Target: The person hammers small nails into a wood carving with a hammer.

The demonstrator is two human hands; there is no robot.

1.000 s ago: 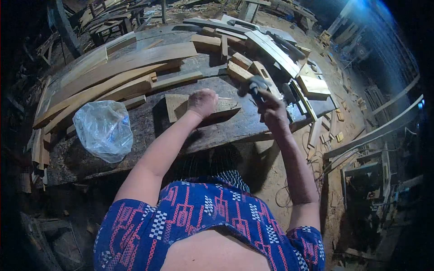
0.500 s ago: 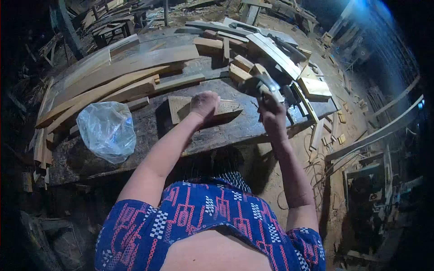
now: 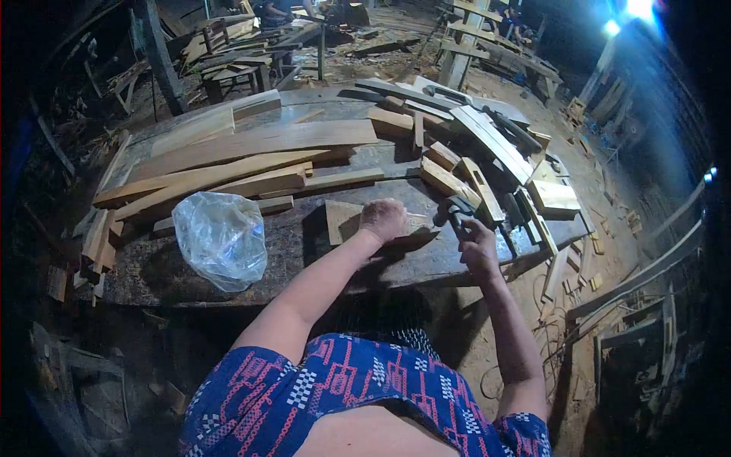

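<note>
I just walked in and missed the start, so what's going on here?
At a wooden bench, a person's left hand is on a wooden block, its grasp hidden from view. The right hand grips a hammer close to the block's right end; whether they touch is hard to tell. A clear plastic bag sits on the bench to the left, with long boards lying behind it.

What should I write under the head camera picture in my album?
Right hand gripping a hammer, left hand over a piece of wood, at a cluttered workbench.
</note>
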